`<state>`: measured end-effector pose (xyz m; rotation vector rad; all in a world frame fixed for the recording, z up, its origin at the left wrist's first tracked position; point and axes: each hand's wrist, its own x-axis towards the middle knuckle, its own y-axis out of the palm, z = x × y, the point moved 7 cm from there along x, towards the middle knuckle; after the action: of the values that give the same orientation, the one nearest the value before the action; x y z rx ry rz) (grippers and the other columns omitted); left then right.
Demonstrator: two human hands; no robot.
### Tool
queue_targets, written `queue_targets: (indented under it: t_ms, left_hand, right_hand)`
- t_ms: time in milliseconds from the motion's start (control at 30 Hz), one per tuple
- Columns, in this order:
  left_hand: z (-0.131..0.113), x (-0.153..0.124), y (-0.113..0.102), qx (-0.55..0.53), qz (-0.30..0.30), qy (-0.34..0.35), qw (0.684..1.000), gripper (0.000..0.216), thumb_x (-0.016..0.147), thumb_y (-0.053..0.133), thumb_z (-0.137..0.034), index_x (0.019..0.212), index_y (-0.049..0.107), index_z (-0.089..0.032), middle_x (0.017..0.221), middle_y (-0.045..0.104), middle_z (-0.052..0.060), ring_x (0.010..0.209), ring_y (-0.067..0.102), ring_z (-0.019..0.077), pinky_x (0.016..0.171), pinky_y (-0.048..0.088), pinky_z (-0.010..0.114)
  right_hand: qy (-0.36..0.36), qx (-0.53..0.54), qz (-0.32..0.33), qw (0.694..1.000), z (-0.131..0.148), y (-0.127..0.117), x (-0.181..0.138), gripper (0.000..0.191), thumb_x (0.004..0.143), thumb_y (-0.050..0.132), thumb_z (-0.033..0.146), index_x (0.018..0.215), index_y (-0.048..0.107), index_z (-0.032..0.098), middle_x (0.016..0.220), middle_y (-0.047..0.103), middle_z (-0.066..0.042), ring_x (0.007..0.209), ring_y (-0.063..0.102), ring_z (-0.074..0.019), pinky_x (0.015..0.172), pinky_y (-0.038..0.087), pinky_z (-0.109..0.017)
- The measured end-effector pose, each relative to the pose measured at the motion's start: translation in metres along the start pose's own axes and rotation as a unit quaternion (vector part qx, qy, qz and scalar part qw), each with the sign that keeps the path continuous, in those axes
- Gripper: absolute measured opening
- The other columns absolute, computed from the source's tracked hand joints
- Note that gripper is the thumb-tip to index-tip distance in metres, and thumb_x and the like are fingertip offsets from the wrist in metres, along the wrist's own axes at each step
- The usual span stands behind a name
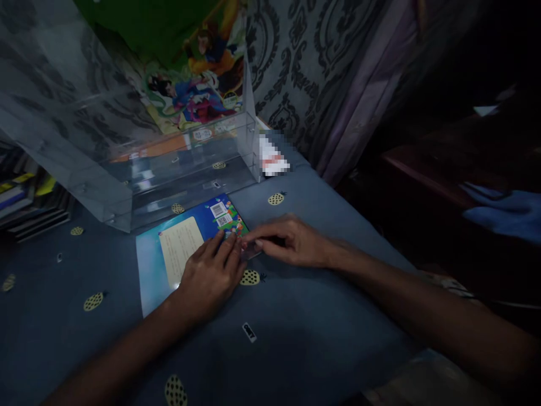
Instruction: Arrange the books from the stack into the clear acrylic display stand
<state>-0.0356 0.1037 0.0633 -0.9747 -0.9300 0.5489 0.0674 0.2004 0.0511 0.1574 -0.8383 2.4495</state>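
A thin blue picture book [186, 245] lies back cover up on a blue cloth with pineapple prints [304, 332]. My left hand [211, 273] rests flat on its lower right part, fingers stretched out together. My right hand [289, 241] lies at the book's right corner, fingers curled low against the edge where the two hands meet. Whether the right fingers pinch the corner is hard to tell in the dim light.
A clear acrylic stand [169, 169] sits just behind the book, holding a colourful cartoon book [198, 90] upright. Stacked books [25, 197] lie at the far left. A patterned curtain [304, 67] hangs behind. The cloth's right edge drops into darkness.
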Motion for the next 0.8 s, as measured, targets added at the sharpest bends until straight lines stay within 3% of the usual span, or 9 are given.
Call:
queue_targets:
  t_ms: [200, 333, 533, 800]
  left_hand:
    - [0.002, -0.003, 0.003, 0.003, 0.018, -0.011, 1.000, 0.030, 0.099, 0.054, -0.028, 0.115, 0.070, -0.008, 0.119, 0.074, 0.014, 0.111, 0.071, 0.0303, 0.088, 0.063, 0.041]
    - [0.005, -0.005, 0.007, -0.027, 0.063, -0.031, 0.997, 0.031, 0.101, 0.052, -0.028, 0.122, 0.068, -0.011, 0.125, 0.072, 0.013, 0.119, 0.067, 0.0293, 0.093, 0.061, 0.043]
    - [0.007, -0.005, 0.005, -0.045, 0.065, -0.036, 0.996, 0.031, 0.102, 0.048, -0.024, 0.124, 0.067, -0.013, 0.124, 0.072, 0.013, 0.120, 0.066, 0.0286, 0.093, 0.060, 0.044]
    - [0.002, -0.005, 0.004, -0.020, 0.051, -0.021, 0.998, 0.032, 0.101, 0.048, -0.022, 0.122, 0.068, -0.010, 0.124, 0.072, 0.014, 0.118, 0.067, 0.0300, 0.093, 0.060, 0.042]
  right_hand:
    - [0.011, 0.013, -0.015, 1.000, -0.001, 0.001, 0.001, 0.029, 0.092, 0.056, 0.021, 0.115, 0.075, 0.022, 0.086, 0.078, 0.000, 0.068, 0.066, -0.0116, 0.063, 0.050, -0.022]
    - [0.052, 0.077, -0.047, 0.995, -0.010, 0.002, 0.002, 0.028, 0.091, 0.057, 0.023, 0.110, 0.076, 0.018, 0.077, 0.075, 0.000, 0.060, 0.062, -0.0100, 0.053, 0.046, -0.020]
    - [0.057, 0.161, -0.094, 0.981, -0.013, -0.002, 0.003, 0.026, 0.091, 0.057, 0.026, 0.107, 0.075, 0.015, 0.074, 0.072, 0.000, 0.048, 0.053, -0.0057, 0.043, 0.043, -0.017]
    - [0.037, 0.085, -0.066, 0.994, -0.007, 0.000, 0.002, 0.028, 0.091, 0.055, 0.025, 0.108, 0.075, 0.015, 0.071, 0.071, 0.000, 0.053, 0.055, -0.0084, 0.048, 0.043, -0.019]
